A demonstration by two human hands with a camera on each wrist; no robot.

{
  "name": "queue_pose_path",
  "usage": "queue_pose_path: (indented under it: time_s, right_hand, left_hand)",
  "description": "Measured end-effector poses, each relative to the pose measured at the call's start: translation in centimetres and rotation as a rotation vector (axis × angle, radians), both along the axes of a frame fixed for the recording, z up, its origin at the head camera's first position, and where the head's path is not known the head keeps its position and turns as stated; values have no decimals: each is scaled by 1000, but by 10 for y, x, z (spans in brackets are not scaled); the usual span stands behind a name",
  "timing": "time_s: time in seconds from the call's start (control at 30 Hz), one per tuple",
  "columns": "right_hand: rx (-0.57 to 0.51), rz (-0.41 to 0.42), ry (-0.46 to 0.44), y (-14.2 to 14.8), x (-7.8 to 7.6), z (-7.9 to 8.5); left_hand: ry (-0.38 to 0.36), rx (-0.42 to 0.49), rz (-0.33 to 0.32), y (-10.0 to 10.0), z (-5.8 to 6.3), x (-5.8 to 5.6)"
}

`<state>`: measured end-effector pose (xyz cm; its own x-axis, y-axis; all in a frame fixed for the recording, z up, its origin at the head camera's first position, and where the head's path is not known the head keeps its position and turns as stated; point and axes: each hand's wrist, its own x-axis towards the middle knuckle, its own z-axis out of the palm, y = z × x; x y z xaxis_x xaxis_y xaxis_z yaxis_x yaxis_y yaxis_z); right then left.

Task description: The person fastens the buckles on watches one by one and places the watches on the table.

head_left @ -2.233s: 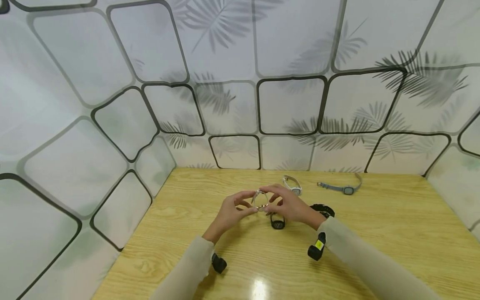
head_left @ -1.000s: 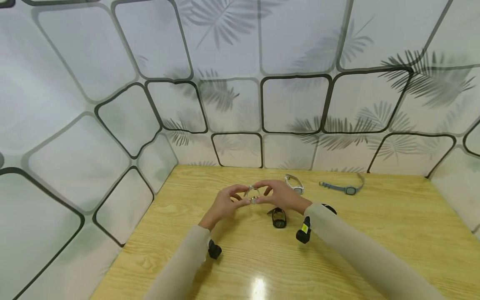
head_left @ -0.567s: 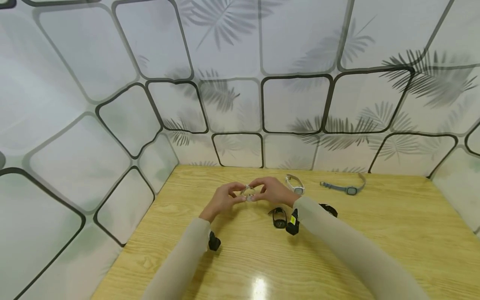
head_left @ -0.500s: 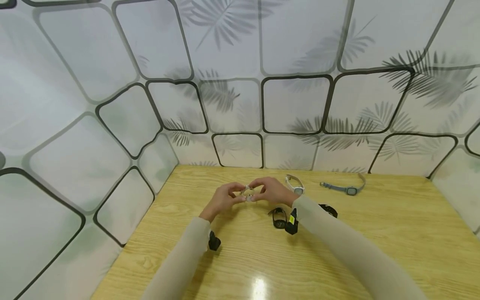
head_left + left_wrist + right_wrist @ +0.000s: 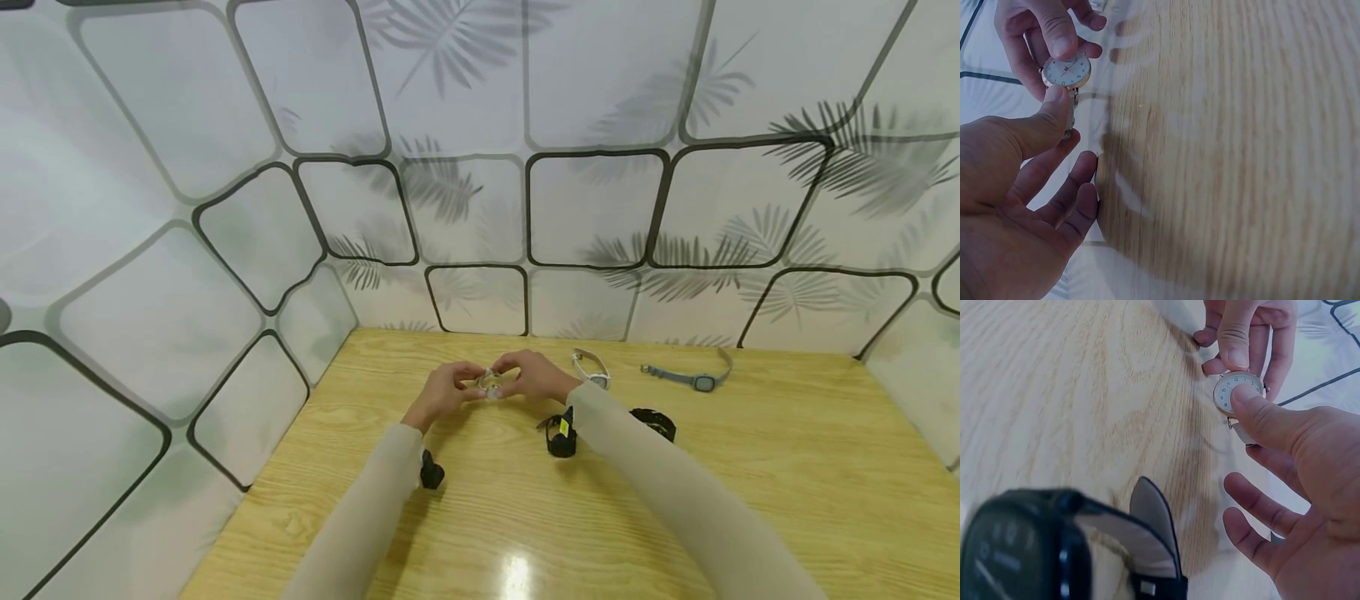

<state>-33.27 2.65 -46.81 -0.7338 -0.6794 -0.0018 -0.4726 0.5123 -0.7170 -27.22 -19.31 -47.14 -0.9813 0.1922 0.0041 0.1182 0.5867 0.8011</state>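
Note:
A wristwatch (image 5: 1067, 70) with a round white dial and a rose-gold case is held between both hands, its pale strap looped behind. My left hand (image 5: 444, 390) pinches one side, thumb on the dial's edge. From the other side my right hand (image 5: 531, 377) pinches it, its thumb (image 5: 1260, 415) lying over part of the dial. The other fingers of each hand are loosely bent, and those behind the watch are partly hidden. Just below the right wrist stands a black watch (image 5: 1016, 550) with a squarish face, partly covered by the wrist camera in the head view.
On the wooden table (image 5: 480, 517), a white watch (image 5: 592, 371) and a blue-grey watch (image 5: 686, 377) lie toward the back right. Another black strap or watch (image 5: 654, 421) sits beside the right sleeve. Patterned walls (image 5: 480, 208) rise at the back and left.
Both hands have moved left and farther back across the table, carrying the round-dial wristwatch. The right forearm has swung left, over the black watch. Both hands keep their pinch.

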Motion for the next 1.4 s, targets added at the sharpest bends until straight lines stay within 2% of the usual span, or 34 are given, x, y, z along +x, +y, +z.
queue_pose_path:
  time_s: [0.5, 0.83, 1.4]
  right_hand:
    - [38, 6, 21, -7, -5, -4]
    - [33, -19, 5, -9, 1, -3]
    - [18, -19, 10, -6, 0, -7]
  left_hand:
    - [29, -77, 20, 2, 1, -2]
    - [42, -121, 52, 3, 0, -2]
    - [47, -135, 46, 2, -6, -3]
